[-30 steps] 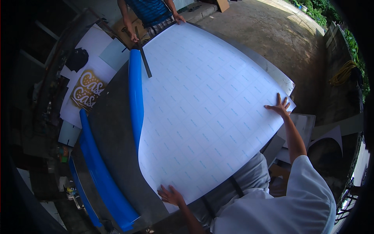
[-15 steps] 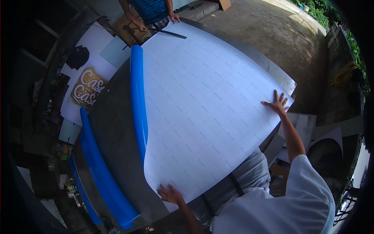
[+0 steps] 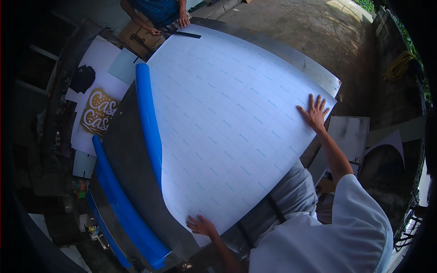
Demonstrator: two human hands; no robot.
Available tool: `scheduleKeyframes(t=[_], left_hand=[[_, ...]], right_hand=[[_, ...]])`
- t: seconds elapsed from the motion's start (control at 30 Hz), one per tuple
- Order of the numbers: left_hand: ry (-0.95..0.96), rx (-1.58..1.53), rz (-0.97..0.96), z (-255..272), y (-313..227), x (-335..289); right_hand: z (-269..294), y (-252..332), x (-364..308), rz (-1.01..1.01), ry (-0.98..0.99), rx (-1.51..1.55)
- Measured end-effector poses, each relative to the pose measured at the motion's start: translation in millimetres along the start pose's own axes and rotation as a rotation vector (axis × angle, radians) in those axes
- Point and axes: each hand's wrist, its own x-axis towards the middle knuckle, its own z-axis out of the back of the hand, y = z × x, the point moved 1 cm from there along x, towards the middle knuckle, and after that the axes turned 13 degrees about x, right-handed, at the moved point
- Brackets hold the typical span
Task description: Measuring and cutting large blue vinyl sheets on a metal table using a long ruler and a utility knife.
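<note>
A large white backing sheet (image 3: 236,113), printed with a faint grid and small repeated marks, covers most of the dark table (image 3: 129,154). Its left side curls up into a blue glossy roll (image 3: 148,109). My left hand (image 3: 203,225) lies flat on the sheet's near corner, fingers apart. At the right corner, my right hand (image 3: 314,113) rests palm down with spread fingers. Across the far end, a co-worker in a blue top has one hand (image 3: 184,19) at the sheet's edge. The co-worker's other hand (image 3: 155,32) is by a black straight bar (image 3: 187,34) lying on the sheet.
Two more blue strips (image 3: 123,211) lie on the table's left side. Beyond them, a side surface holds white sheets (image 3: 93,59), a black bundle (image 3: 82,78) and a gold lettered piece (image 3: 99,111). Boards (image 3: 348,132) lean at the right; a yellow coiled hose (image 3: 399,66) hangs on the wall.
My view has shifted a little, so the far end and right corner sit further left. Both my hands stay flat on the sheet. The black bar remains at the far end.
</note>
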Motion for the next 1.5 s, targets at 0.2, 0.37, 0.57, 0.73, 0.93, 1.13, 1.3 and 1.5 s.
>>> scheduleKeyframes(t=[0.2,0.37,0.57,0.73,0.93,1.13,1.3,1.5], left_hand=[[-0.016,-0.104,-0.112,-1,-43,-26],[0.022,-0.063,-0.098,12,-79,-43],[0.048,-0.049,-0.076,17,-77,-42],[0.069,-0.056,-0.078,16,-78,-43],[0.088,-0.016,-0.092,16,-79,-43],[0.057,-0.017,-0.066,17,-76,-40],[0.057,-0.061,-0.111,23,-71,-34],[0.051,-0.104,-0.178,42,-69,-23]], right_hand=[[-5,0,-1,0.012,-0.044,0.039],[-7,-4,0,0.023,-0.08,0.06],[-9,3,-4,0.056,-0.1,0.071],[-25,-10,7,0.208,-0.109,0.111],[-42,19,16,0.296,-0.089,0.07],[-51,98,18,0.445,0.17,0.452],[-59,131,-21,0.516,0.241,0.53],[-39,105,-37,0.679,0.106,0.305]])
